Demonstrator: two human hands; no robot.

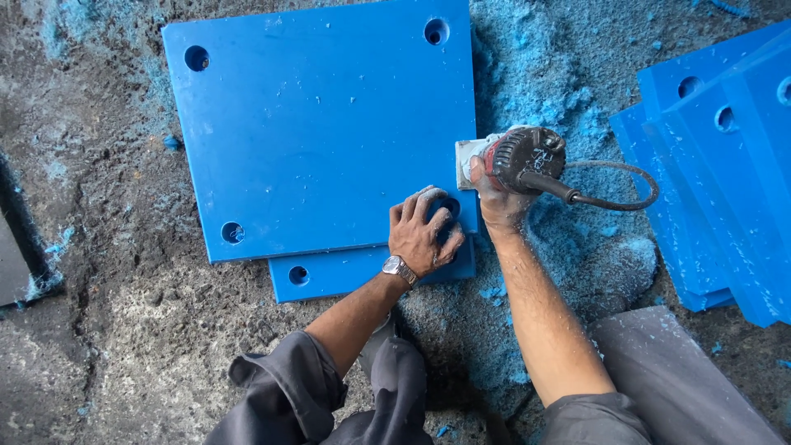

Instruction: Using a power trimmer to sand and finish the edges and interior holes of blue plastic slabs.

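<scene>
While the left hand (422, 231) lies spread on the blue plate (321, 124), right hand (494, 194) clenched around the trimmer (519, 158).

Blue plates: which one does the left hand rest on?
The top plate of the two stacked on the floor. The left hand presses its near right corner, covering that hole. The plate beneath only peeks out; the other plates lean at right, untouched.

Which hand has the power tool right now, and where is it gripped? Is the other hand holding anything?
The right hand grips the power tool around its body, at the top plate's edge. The left hand holds nothing; it presses flat on the top blue plate.
</scene>
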